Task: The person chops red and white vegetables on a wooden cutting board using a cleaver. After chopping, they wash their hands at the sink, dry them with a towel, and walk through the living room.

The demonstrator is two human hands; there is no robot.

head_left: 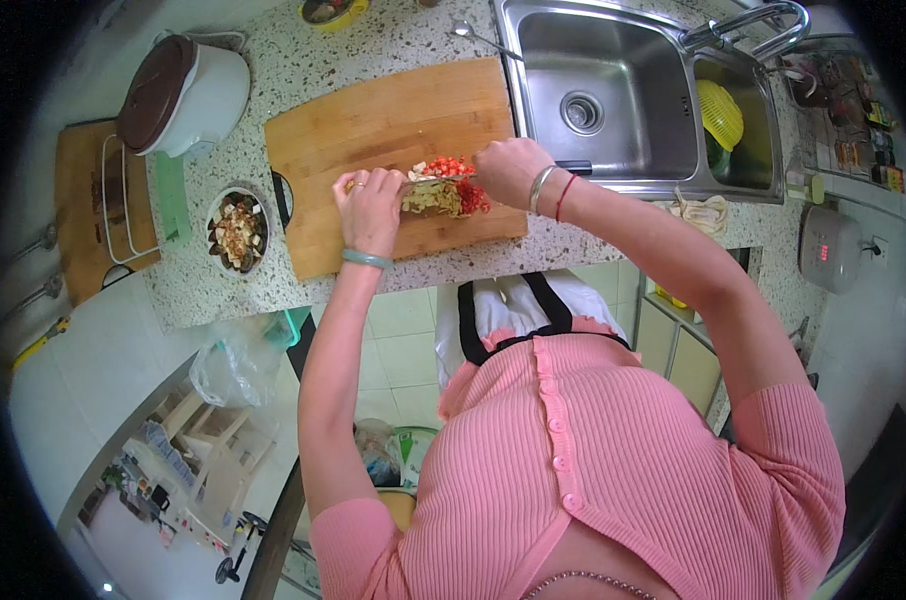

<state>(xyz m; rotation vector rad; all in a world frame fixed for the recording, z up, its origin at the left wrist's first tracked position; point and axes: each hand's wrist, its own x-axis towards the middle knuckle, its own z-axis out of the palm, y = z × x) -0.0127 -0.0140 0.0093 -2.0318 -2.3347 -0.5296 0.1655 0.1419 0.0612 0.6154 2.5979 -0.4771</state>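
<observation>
On the wooden cutting board my right hand is closed around a knife, its black handle sticking out to the right. The thin blade runs left, ending at the bent fingers of my left hand, which pinch its tip end. Chopped red pieces, perhaps chili, lie on the far side of the blade with a few pale bits. Nearer me are a pile of chopped yellow-green pieces and more red bits. The blade's lower edge is hidden among the pieces.
A white bowl of dark and pale chopped food stands left of the board. Behind it is a white appliance with a brown lid. At the right, a steel sink holds a yellow basket. A spoon lies by its rim.
</observation>
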